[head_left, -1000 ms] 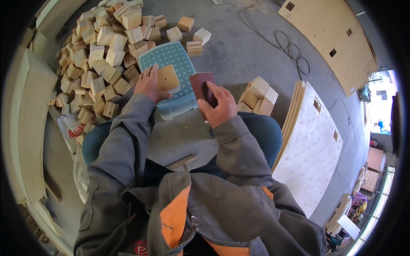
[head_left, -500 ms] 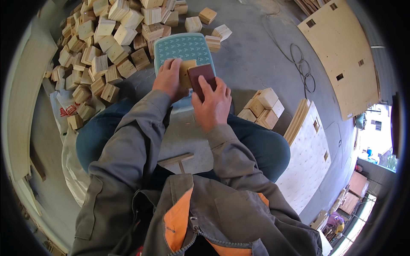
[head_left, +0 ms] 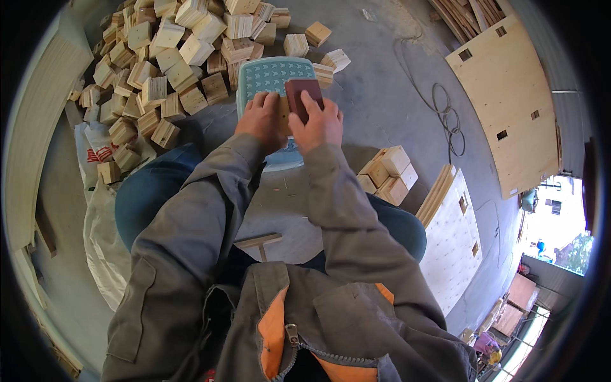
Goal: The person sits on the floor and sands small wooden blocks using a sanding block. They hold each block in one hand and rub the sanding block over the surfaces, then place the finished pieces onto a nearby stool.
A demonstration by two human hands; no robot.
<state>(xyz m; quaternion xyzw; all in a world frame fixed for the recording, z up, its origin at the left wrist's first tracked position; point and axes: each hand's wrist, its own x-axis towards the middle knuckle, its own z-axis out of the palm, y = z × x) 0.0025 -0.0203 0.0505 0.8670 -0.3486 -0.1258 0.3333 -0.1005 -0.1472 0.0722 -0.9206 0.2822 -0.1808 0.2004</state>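
Note:
A pale teal plastic stool (head_left: pixel 270 71) with a patterned top stands in front of me, between my knees. On it my left hand (head_left: pixel 259 122) is closed round a wooden block (head_left: pixel 284 113), which is mostly hidden behind the fingers. My right hand (head_left: pixel 318 129) grips a flat, reddish-brown sanding block (head_left: pixel 301 94), its fingers lying along the upper face. The sanding block is tilted against the right side of the wooden block, and the two seem to touch.
A large heap of wooden blocks (head_left: pixel 168 57) lies at the far left. A few stacked blocks (head_left: pixel 389 170) sit by my right knee, near leaning plywood sheets (head_left: pixel 455 235). A cable (head_left: pixel 439 105) coils on the floor. A white sack (head_left: pixel 98 235) lies at left.
My right hand has moved the sanding block slightly up along the wooden block. My left hand has shifted a little right and now covers more of the wooden block. The view has tilted slightly.

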